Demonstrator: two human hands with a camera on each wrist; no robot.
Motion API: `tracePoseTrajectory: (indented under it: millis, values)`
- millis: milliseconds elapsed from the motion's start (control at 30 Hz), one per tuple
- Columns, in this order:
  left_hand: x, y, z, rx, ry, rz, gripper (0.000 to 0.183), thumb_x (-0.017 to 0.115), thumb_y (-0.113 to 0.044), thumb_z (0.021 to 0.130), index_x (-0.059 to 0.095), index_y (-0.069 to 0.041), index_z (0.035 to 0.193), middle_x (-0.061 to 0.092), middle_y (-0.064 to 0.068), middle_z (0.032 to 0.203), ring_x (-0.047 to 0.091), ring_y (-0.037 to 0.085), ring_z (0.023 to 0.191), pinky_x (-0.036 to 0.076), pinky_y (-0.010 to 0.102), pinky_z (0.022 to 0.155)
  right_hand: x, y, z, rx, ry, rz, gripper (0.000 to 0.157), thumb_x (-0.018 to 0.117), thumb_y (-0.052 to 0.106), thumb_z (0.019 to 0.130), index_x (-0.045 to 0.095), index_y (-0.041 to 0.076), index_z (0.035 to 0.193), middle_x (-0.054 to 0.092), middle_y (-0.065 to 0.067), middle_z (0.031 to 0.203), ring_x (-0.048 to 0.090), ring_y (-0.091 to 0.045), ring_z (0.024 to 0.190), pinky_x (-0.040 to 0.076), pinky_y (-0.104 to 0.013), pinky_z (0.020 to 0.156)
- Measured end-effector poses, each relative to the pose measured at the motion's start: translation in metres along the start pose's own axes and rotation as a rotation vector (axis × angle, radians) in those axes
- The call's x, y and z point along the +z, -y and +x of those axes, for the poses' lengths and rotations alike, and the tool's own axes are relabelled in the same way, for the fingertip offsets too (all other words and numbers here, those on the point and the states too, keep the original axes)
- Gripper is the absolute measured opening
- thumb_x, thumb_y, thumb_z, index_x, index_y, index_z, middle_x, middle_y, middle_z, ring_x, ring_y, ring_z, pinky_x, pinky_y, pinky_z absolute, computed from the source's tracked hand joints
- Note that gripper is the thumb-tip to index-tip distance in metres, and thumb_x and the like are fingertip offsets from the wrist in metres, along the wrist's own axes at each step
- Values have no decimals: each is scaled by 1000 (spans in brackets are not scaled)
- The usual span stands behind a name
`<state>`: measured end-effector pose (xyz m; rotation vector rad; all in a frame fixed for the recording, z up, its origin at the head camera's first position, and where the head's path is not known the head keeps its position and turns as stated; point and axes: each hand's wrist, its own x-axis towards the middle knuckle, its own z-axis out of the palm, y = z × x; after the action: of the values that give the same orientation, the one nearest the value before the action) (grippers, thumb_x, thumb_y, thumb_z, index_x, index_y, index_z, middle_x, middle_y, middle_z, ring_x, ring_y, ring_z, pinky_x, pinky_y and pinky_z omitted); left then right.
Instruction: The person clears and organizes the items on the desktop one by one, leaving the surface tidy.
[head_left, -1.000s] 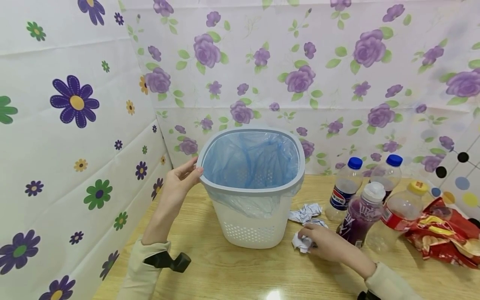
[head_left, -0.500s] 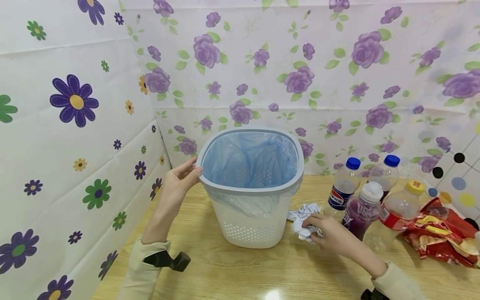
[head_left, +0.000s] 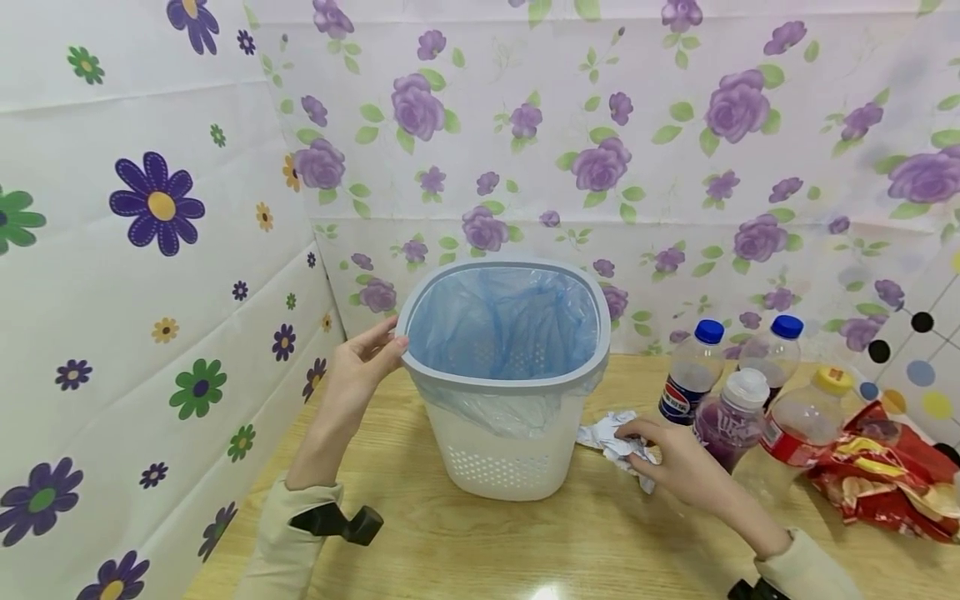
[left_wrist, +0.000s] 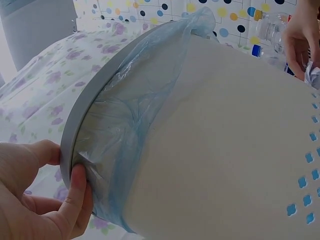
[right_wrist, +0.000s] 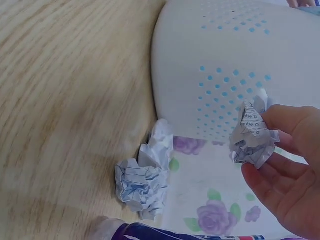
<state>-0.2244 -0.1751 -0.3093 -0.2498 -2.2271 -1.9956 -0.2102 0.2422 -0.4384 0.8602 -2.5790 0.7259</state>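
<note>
My left hand [head_left: 352, 375] grips the left rim of a white trash can [head_left: 502, 454], with the thumb on one side of the rim and fingers on the other, as the left wrist view shows. A blue plastic bag [head_left: 498, 325] lines the can and folds over its grey rim. To the right of the can, my right hand [head_left: 686, 467] pinches a crumpled paper ball [right_wrist: 252, 132] with printed lines between thumb and fingers. In the right wrist view this ball is held up off the table. More crumpled paper [right_wrist: 142, 185] lies on the table beside the can.
Several plastic bottles stand right of the paper: a Pepsi bottle [head_left: 678, 400], a purple drink bottle [head_left: 727, 425] and a yellow-capped one [head_left: 802, 425] among them. A red snack bag [head_left: 885, 475] lies at far right. Flowered cloth [head_left: 525, 125] hangs behind.
My right hand has moved a little right and away from me with the paper ball, over the other crumpled paper. My left hand stays on the rim.
</note>
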Motion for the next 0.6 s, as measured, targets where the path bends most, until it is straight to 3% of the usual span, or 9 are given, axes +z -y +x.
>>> tracePoseTrajectory:
  millis: [300, 600]
  values:
    - [1, 1, 0, 7, 0, -38, 51, 59, -13, 96, 44, 0, 143, 59, -4, 98, 61, 4, 90, 54, 20, 89, -4, 2, 0, -7, -136, 55, 34, 78, -1, 76, 68, 14, 106, 71, 1, 100, 64, -3, 86, 57, -26, 66]
    - [1, 1, 1, 7, 3, -23, 51, 59, -14, 96, 44, -2, 144, 56, 8, 114, 62, 6, 94, 53, 19, 90, -13, 9, 5, -96, -289, 90, 40, 77, -12, 69, 69, 8, 103, 71, -4, 96, 67, -5, 80, 53, -10, 67]
